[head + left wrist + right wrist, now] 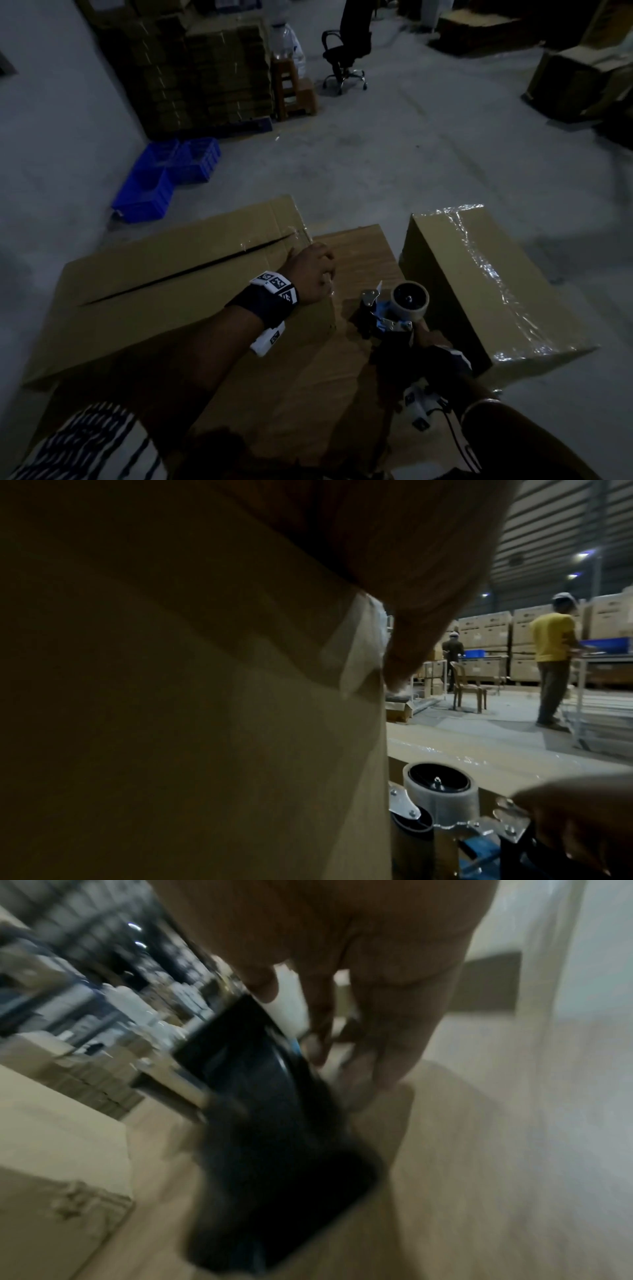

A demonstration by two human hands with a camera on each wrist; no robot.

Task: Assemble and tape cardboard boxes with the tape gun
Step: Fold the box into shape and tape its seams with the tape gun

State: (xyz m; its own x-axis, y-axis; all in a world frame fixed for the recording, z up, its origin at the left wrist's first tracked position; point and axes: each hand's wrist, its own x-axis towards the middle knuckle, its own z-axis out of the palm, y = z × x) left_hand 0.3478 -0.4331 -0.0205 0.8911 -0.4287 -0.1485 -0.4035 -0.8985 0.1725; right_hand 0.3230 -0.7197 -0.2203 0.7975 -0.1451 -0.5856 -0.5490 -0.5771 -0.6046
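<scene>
An untaped cardboard box (154, 301) lies on the wooden table (359, 246), a dark open seam running along its top. My left hand (313, 274) rests on the box's right end, its fingers (411, 642) pressing a strip of clear tape (363, 647) over the edge. My right hand (433, 339) grips the handle of the tape gun (394, 315), which sits low over the table just right of that box, roll uppermost. The tape gun (274, 1123) is blurred in the right wrist view. A taped box (479, 284) stands to the right.
Blue crates (164, 178) sit on the floor beyond the box, with stacked flat cardboard (205, 68), brown stools (294, 92) and an office chair (346, 51) further back. More boxes (582, 78) stand far right. Two people (551, 656) work at distant benches.
</scene>
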